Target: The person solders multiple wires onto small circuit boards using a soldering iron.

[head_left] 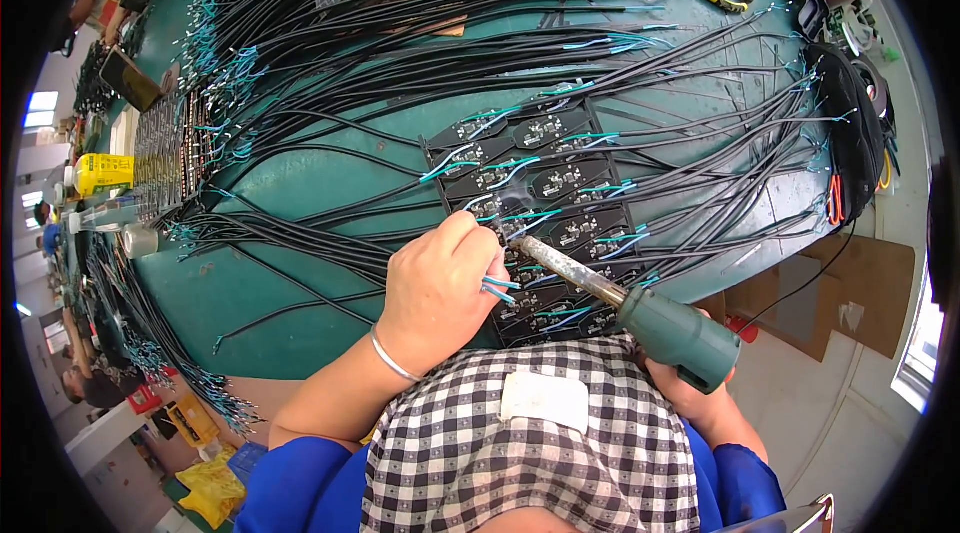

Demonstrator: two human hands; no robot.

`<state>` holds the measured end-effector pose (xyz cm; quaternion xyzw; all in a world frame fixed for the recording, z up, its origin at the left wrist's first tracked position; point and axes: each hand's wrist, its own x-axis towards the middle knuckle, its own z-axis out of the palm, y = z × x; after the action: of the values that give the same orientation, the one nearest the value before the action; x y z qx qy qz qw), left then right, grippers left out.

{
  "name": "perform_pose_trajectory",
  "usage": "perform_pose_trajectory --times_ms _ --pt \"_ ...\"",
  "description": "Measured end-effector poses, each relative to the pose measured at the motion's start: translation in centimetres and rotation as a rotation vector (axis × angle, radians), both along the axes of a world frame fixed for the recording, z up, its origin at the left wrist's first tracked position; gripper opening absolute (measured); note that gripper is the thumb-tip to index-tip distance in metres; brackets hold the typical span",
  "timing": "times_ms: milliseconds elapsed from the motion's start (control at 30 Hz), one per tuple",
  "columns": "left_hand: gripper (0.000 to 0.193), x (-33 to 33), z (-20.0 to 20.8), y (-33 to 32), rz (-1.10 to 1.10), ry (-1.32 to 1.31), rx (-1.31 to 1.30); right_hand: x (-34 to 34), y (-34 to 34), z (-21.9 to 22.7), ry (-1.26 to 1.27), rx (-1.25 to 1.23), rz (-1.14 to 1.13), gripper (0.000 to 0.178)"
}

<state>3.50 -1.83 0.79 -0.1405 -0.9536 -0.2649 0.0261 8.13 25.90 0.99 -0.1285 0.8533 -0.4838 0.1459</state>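
My left hand (435,278) is closed over the near left part of a panel of black circuit boards (565,181). Its fingers pinch a cable, whose stripped blue and white wire ends (500,289) stick out beside the fingertips. In my right hand (685,391) is a soldering iron (680,336) with a thick green handle. Its metal shaft slants up and left, and the tip is at the boards by my left fingertips. A thin wisp of smoke seems to hang there. Black cables with blue and white wires run off the panel to both sides.
Bundles of black cables (330,63) cover the far side of the green table (290,298). A yellow-labelled bottle (103,174) and a phone (130,81) lie left. Yellow-handled cutters (722,0) are far right, near a black bag (848,123). Cardboard (860,283) stands at right.
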Motion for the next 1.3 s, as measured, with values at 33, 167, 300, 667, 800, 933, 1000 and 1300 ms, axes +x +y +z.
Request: perform_pose_trajectory --times_ms 33,167,300,667,800,933,1000,1300 --pt "0.018 0.0 0.0 0.0 0.002 0.001 -0.004 -0.2 0.0 -0.1 0.039 0.017 0.041 0.03" --pt "0.017 -0.3 0.0 -0.1 -0.017 0.003 0.01 1.6 0.7 -0.7 -0.192 0.008 -0.065 0.027" --pt "0.018 0.0 0.0 0.1 0.006 0.001 -0.029 1.2 0.6 -0.6 -0.557 -0.341 -0.199 0.064" --pt "0.023 0.0 1.7 -1.1 -0.1 -0.081 0.009 1.4 -0.6 -0.4 -0.461 -0.409 -0.31 0.064" --pt "0.023 0.4 2.2 -2.3 -0.213 0.125 0.099 1.7 0.2 -1.4 -0.409 -0.544 -0.239 0.044" --pt "0.025 1.5 3.2 -2.8 -0.065 0.129 0.304 2.1 0.4 -1.3 -0.426 -0.533 -0.216 0.044" --pt "0.022 1.8 3.3 -2.7 -0.058 0.062 0.111 2.5 -0.1 -1.2 -0.377 -0.638 -0.342 0.043" --pt "0.03 1.0 1.4 -2.6 -0.077 -0.037 -0.126 3.3 0.3 -1.6 -0.348 -0.647 -0.323 0.04"
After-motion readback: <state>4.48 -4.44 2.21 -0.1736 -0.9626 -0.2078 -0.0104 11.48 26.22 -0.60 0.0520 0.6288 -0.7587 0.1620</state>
